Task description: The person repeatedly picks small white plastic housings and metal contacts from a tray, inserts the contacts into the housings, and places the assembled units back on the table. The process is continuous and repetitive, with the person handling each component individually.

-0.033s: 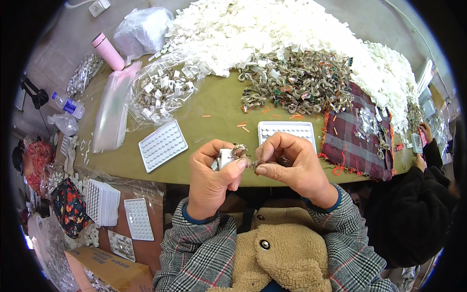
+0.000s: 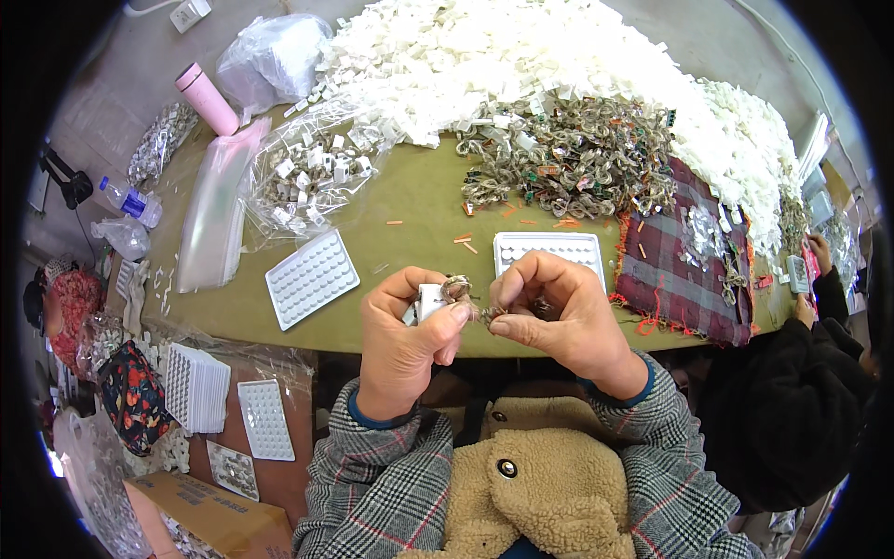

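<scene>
My left hand (image 2: 402, 349) is closed around a small white plastic casing (image 2: 430, 301), above the table's near edge. A coil of thin brownish wire (image 2: 456, 287) sticks up beside the casing at my left fingertips. To the right, my right hand (image 2: 577, 321) pinches a bundle of similar wire (image 2: 540, 307), partly hidden behind the fingers. Thin strands span the narrow gap between both hands. Behind my right hand lies a white tray with round cavities (image 2: 549, 244); another white tray (image 2: 312, 279) rests left of my left hand.
A large heap of white plastic pieces (image 2: 503, 56) covers the far side, with a pile of coiled wires (image 2: 577, 158) before it. A clear bag of casings (image 2: 312, 177), pink bottle (image 2: 207, 98) and plaid cloth (image 2: 670, 270) flank it. A co-worker's dark sleeve (image 2: 792, 401) is at right.
</scene>
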